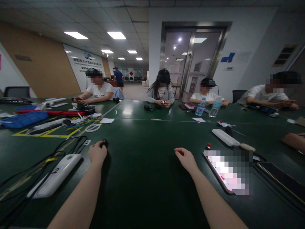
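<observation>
My left hand point(97, 153) rests on the dark green table point(147, 171), its fingers closed round a small black object point(105, 142) that sticks out at the fingertips. My right hand point(186, 158) lies on the table to the right, loosely curled with nothing visible in it. A white power strip point(56, 175) with black cables lies just left of my left forearm. A phone point(222, 173) lies face up to the right of my right hand, with a tiny red and black part point(208, 146) beyond it.
Several people sit along the far side and right edge of the table. Two water bottles point(207, 107) stand at the back right. A second white power strip point(225, 137), blue trays point(23, 119), cables and yellow tape lie on the table. A dark tablet point(281, 179) lies at the right.
</observation>
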The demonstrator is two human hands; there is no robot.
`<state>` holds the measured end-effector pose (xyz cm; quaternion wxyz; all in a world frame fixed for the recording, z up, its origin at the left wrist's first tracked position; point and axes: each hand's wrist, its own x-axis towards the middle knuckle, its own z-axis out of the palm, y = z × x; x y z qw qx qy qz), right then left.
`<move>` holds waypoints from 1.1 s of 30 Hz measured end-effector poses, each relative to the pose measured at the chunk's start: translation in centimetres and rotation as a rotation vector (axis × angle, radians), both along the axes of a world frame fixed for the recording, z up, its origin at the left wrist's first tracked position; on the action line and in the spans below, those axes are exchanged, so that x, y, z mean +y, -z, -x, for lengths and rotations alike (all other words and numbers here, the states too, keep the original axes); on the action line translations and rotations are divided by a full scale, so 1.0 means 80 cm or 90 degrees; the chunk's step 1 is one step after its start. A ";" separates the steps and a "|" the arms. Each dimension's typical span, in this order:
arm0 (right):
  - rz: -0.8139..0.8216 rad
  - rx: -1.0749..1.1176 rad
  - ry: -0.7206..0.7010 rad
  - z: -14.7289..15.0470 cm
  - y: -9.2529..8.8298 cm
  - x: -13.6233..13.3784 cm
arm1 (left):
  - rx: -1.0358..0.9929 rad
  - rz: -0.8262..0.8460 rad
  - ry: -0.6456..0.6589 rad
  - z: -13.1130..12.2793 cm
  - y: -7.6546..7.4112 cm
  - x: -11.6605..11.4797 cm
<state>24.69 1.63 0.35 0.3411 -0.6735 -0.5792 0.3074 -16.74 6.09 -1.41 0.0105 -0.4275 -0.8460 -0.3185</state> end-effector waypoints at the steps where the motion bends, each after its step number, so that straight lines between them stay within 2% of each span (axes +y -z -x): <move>1: 0.001 0.001 -0.001 0.000 0.000 0.000 | 0.000 0.000 0.001 0.000 0.000 0.000; 10: 0.023 -0.004 -0.003 0.000 -0.005 -0.003 | -0.007 0.010 0.001 -0.001 -0.003 -0.001; 18: 0.020 0.008 -0.005 -0.004 0.003 0.001 | -0.017 -0.016 -0.004 -0.004 -0.004 -0.003; 24: 0.003 0.002 -0.004 -0.003 0.003 0.001 | -0.022 0.008 -0.014 -0.006 -0.007 -0.004; 33: 0.008 -0.006 -0.002 -0.001 0.000 0.001 | -0.021 0.007 -0.019 -0.002 -0.004 -0.001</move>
